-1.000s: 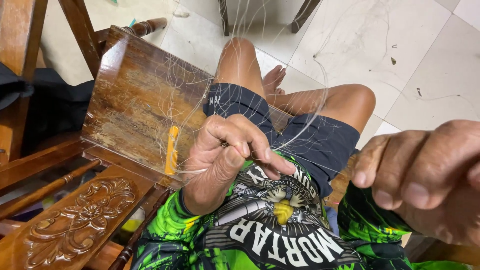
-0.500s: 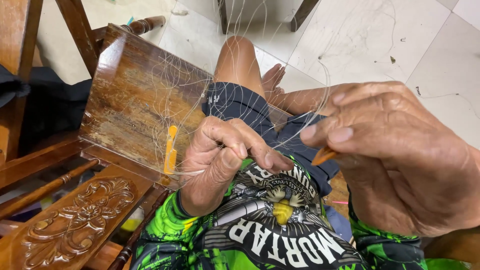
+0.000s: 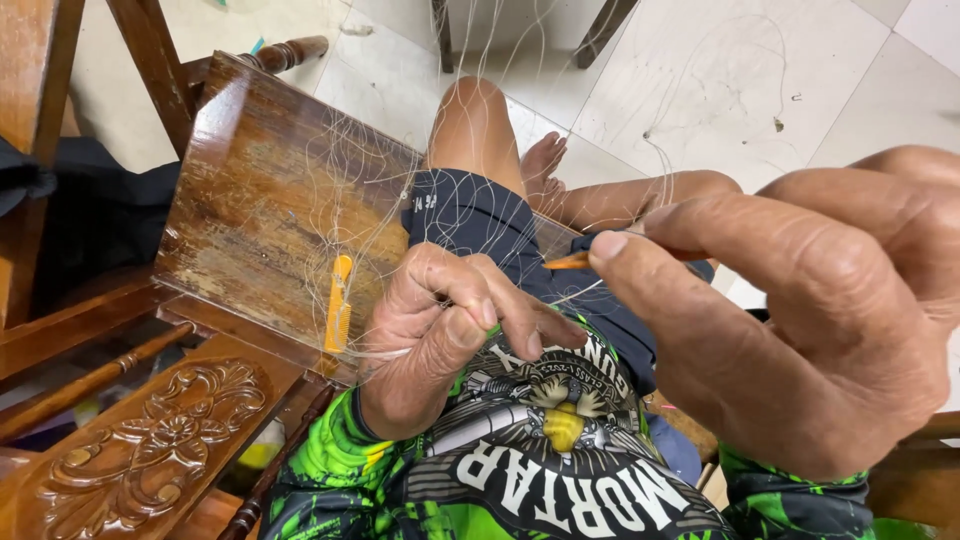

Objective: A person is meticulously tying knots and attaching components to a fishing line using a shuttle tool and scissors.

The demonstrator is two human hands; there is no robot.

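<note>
My left hand [image 3: 445,325] is closed in front of my chest, pinching the thin clear mesh of a fishing net [image 3: 350,190] between thumb and fingers. Close to the camera, my right hand [image 3: 800,310] grips an orange netting needle [image 3: 568,262] whose tip points left toward the left hand's fingers. A fine line runs from the needle tip to the pinch. An orange flat gauge stick [image 3: 339,303] lies on the wooden board just left of my left hand, with net strands around it.
A worn brown wooden board [image 3: 265,205] leans beside my lap, with carved wooden furniture [image 3: 150,450] below it. My bare legs [image 3: 480,130] stretch over a pale tiled floor [image 3: 720,80]. Chair legs [image 3: 440,25] stand at the top.
My right hand came in from the far right, then swung toward the left hand, bringing the orange needle tip close to the pinched net. The left hand stayed in place.
</note>
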